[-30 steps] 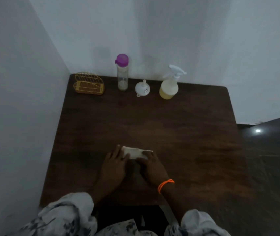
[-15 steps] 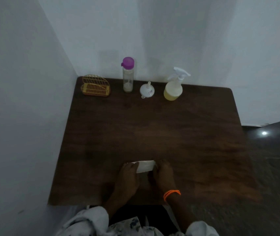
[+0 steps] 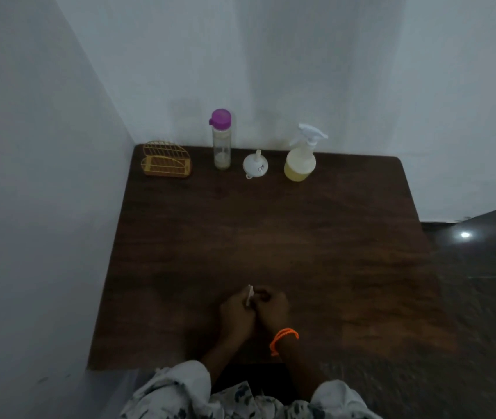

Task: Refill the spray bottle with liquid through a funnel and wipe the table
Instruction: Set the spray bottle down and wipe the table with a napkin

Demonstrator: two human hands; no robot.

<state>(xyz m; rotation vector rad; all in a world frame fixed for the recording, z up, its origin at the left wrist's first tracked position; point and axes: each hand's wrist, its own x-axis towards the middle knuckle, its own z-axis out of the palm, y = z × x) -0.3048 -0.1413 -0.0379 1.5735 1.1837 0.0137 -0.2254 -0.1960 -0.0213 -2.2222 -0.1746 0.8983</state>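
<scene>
At the back of the dark wooden table [image 3: 271, 237] stand a clear bottle with a purple cap [image 3: 221, 139], a white funnel [image 3: 255, 165] lying mouth down, and a spray bottle [image 3: 301, 155] holding yellowish liquid. Near the front edge my left hand [image 3: 236, 316] and my right hand [image 3: 272, 311], with an orange wristband, are pressed together around a folded white cloth [image 3: 249, 294]. Only a thin edge of the cloth shows between the curled fingers.
A yellow wire holder [image 3: 165, 161] sits in the back left corner. White walls close the table on the left and the back. A dark floor [image 3: 482, 282] lies to the right of the table.
The cloth lay flat under both hands a second ago. It is now folded up and held on edge between the two hands, which have closed together.
</scene>
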